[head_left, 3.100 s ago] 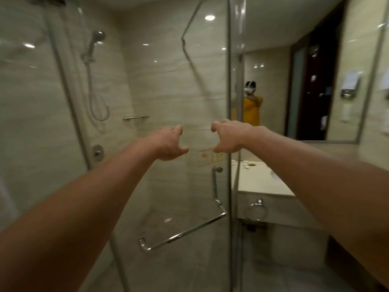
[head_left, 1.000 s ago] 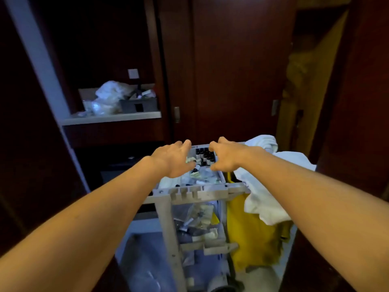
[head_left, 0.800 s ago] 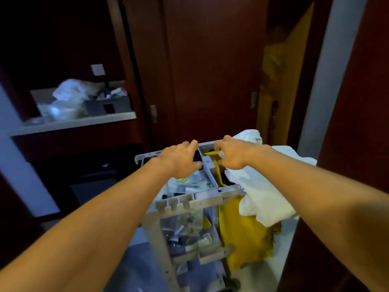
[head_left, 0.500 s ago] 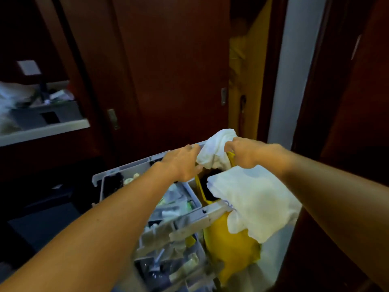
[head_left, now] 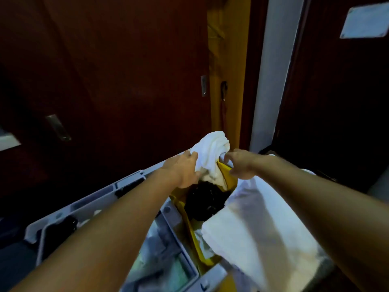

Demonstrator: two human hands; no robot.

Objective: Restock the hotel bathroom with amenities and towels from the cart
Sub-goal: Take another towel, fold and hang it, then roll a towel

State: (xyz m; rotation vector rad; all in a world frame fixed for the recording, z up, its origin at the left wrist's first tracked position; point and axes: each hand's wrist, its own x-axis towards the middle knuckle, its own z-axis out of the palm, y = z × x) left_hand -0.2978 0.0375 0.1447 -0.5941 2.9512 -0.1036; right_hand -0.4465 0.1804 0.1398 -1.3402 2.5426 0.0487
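- Head view, looking down over a grey plastic cart (head_left: 88, 204) with both bare forearms reaching forward.
- Left hand (head_left: 185, 169) at the far end of the cart, fingers curled into the left side of a bunched white towel (head_left: 212, 150), gripping it.
- Right hand (head_left: 240, 164) just right of the same bundle, fingers bent down toward its lower right edge; a firm pinch on the cloth or only a touch, cannot tell, blurred there.
- Towel crumpled, raised between the two hands, above the open mouth of a yellow bag (head_left: 228, 179) hung on the cart's right side.
- Dark contents inside the bag's mouth, too dim to identify.
- Second white cloth (head_left: 261, 226) draped over the bag's near right rim, spreading downward under the right forearm.
- Cart's top tray (head_left: 168, 245) below the left forearm, holding pale packets and small items, blurred.
- Dark compartments along the cart's left edge, contents unclear.
- Behind the cart, dark red-brown wooden panels (head_left: 126, 70) with a small metal recessed pull (head_left: 203, 85).
- Further right, a narrow yellowish strip, then a pale vertical frame (head_left: 271, 76), then another dark panel bearing a light rectangular plate (head_left: 365, 21) near the top corner.
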